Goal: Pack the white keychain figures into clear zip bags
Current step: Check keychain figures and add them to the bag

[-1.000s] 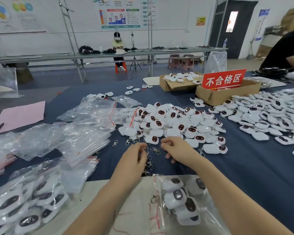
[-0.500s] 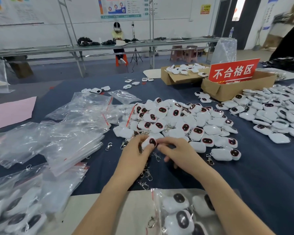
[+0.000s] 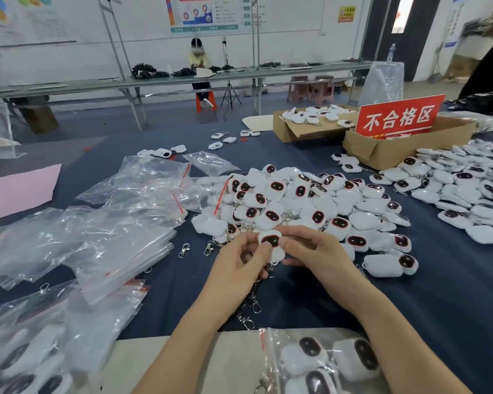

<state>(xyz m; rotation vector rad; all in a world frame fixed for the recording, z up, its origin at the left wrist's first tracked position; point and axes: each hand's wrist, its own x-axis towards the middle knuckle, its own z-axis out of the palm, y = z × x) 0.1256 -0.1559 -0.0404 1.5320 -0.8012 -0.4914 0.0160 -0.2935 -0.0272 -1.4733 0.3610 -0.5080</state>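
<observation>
One white keychain figure [image 3: 271,240] with a dark red-rimmed face is held between both hands at the near edge of the big pile of figures [image 3: 305,200]. My left hand [image 3: 239,264] pinches its left side, thumb on the face. My right hand [image 3: 313,251] pinches its right side. Metal clasps [image 3: 252,305] hang and lie below my hands. A clear zip bag [image 3: 316,362] with several figures inside lies near me at the bottom. Empty clear zip bags [image 3: 120,223] with red strips are heaped at the left.
Filled bags [image 3: 26,373] lie at the bottom left. A second spread of figures [image 3: 467,191] covers the right. Two cardboard boxes [image 3: 387,149] stand behind, one with a red sign [image 3: 399,116]. A pink sheet [image 3: 17,189] lies far left. A person sits at a distant bench.
Both hands went from the clasps on the cloth to the pile's edge, picked up one figure, and now hold it slightly raised between them.
</observation>
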